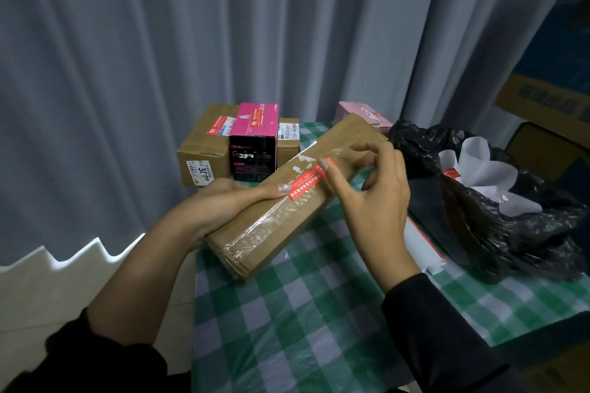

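A long brown cardboard box (281, 220), sealed with clear tape, lies tilted over the green checked table (287, 313). My left hand (223, 198) grips its left side, thumb lying along the top. A red sticker strip (306, 183) crosses the box's top. My right hand (373, 188) hovers over the middle of the box, its thumb tip touching the upper end of the red sticker while the other fingers curl loosely above the tape. White scraps of torn label remain beside the sticker.
Behind the box stand a brown parcel (204, 150), a pink-and-black box (253, 140) and a small brown box (288, 140). A pale pink box (360, 112) sits further back. A black rubbish bag (498, 220) with white paper fills the right. Grey curtains hang behind.
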